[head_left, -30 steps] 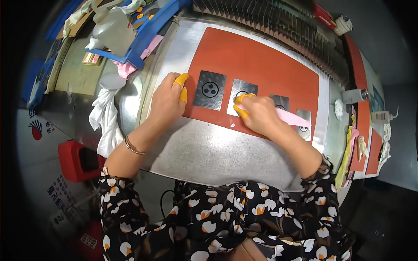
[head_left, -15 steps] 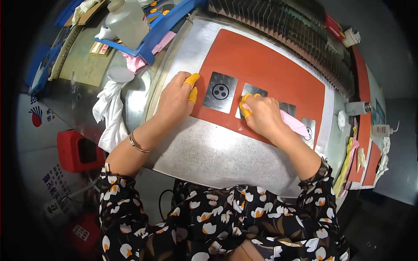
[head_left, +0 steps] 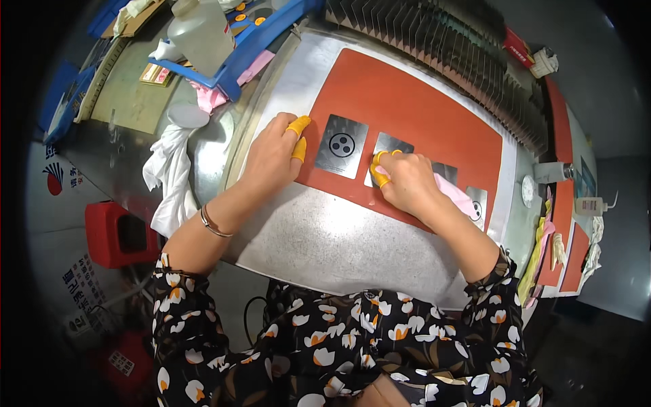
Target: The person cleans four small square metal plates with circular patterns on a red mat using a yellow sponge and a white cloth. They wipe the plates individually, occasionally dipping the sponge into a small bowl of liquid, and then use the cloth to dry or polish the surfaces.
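Observation:
Several grey metal plates lie in a row on a red mat point(head_left: 407, 88). The leftmost metal plate point(head_left: 341, 146) carries a black ring with three dots and lies uncovered. My right hand point(head_left: 412, 183), yellow cots on its fingertips, is closed on a pink cloth point(head_left: 454, 195) and presses onto the second plate point(head_left: 391, 142), partly hiding it. The cloth trails over a third plate point(head_left: 445, 173) and toward the rightmost plate point(head_left: 479, 201). My left hand point(head_left: 274, 150) rests at the mat's left edge, its cotted thumb and forefinger apart, holding nothing.
Behind the mat stands a long rack of upright plates point(head_left: 434, 54). A blue tray point(head_left: 247, 51) with a translucent jug point(head_left: 196, 37) is at the back left. A white cloth point(head_left: 169, 176) hangs at the left. Bottles point(head_left: 553, 171) and a red stool point(head_left: 102, 237) flank the bench.
My right hand, with the pink cloth, has shifted very slightly on the second plate. The left hand stays in place, and the whole view has moved a little.

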Available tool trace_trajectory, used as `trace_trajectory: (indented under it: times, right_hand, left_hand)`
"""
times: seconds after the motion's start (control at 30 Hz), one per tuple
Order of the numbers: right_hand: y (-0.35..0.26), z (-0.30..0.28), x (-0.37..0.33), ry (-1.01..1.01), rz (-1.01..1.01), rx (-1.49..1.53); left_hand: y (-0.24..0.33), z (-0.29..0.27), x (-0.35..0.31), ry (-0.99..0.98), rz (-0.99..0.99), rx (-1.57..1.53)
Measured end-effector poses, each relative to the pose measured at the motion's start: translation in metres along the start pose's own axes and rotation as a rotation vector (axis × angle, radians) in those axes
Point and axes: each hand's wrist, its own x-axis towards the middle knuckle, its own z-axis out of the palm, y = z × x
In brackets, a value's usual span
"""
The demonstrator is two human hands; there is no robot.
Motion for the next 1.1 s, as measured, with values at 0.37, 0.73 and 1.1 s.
trace_trajectory:
  times: [0.37,0.73,1.1]
  right_hand:
    - [0.027,-0.025,-0.043,0.074,-0.182,0.118]
    - [0.031,-0.002,-0.012,0.040,-0.191,0.136]
    - [0.047,-0.007,-0.013,0.112,-0.065,0.072]
  left_hand:
    - [0.001,-0.002,0.004,-0.002,0.001,-0.034]
    - [-0.001,0.001,0.003,0.028,0.059,0.009]
    - [0.005,0.000,0.005,0.038,0.050,0.025]
